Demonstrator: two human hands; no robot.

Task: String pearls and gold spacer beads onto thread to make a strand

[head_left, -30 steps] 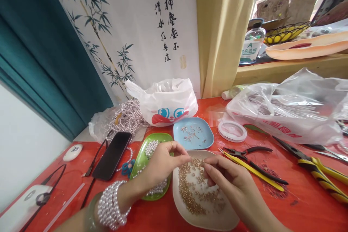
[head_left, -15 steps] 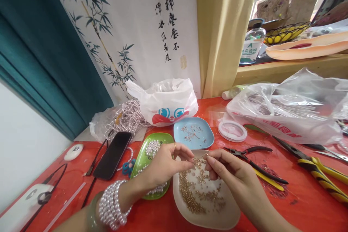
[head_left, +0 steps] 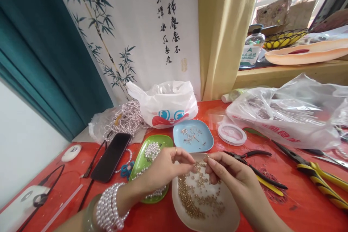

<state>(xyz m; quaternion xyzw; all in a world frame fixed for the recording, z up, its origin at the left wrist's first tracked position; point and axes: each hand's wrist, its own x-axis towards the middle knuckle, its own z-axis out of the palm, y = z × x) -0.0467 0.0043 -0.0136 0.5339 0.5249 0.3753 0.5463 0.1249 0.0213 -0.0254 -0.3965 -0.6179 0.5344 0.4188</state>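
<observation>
Both hands hover over a white tray (head_left: 187, 221) of small gold beads (head_left: 190, 197). My right hand (head_left: 231, 174) pinches a tiny gold bead (head_left: 207, 156) between thumb and forefinger. Just left of it, my left hand (head_left: 163, 168) has its thumb and fingertips closed together; whatever they hold is too small to make out. Strands of pearly beads (head_left: 110, 206) and a pale bangle (head_left: 92, 214) circle the left wrist. Partly behind that hand lies a green tray (head_left: 163, 139) with pearl-like beads (head_left: 152, 150).
A blue tray (head_left: 178, 139) of small metal pieces and a thread spool (head_left: 232, 134) lie behind. Pliers (head_left: 252, 166) and larger yellow-black pliers (head_left: 312, 174) are at right, a phone (head_left: 111, 157) at left. Plastic bags (head_left: 168, 101) line the back.
The camera view has tilted slightly, so the table appears a little lower. Both hands stay over the white tray, with the left fingertips slightly nearer the right ones.
</observation>
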